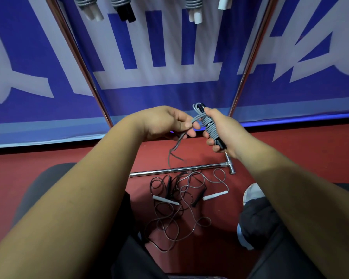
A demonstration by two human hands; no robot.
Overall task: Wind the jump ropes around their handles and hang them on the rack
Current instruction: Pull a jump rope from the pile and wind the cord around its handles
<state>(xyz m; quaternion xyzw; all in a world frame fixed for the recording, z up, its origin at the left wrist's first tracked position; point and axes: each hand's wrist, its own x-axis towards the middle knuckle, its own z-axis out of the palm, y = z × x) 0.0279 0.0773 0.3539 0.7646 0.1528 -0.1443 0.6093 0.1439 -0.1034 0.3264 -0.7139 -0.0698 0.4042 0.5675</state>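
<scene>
Forearms (pixel 89 198) outstretched, a jump rope (pixel 209 127) looks nearly wound.
The grip of the right hand (pixel 220 130) curls round the tilted black handles (pixel 220 142); the left hand (pixel 167 121) pinches the loose grey tail (pixel 195 119) just left of them, above the floor (pixel 290 150).

Red floor (pixel 290 150) carries everything. A chrome rack base bar (pixel 175 171) is laid across it, capped at its right end by a T-joint (pixel 229 165). Just in front of the bar, loose jump ropes (pixel 177 216) are piled in one tangle, grey and dark cords overlapped. Left white handle (pixel 165 200) and right white handle (pixel 215 195) are seen lying flat in it, with a black handle (pixel 198 196) between them. A light shoe (pixel 252 193) is planted right of the pile.
</scene>
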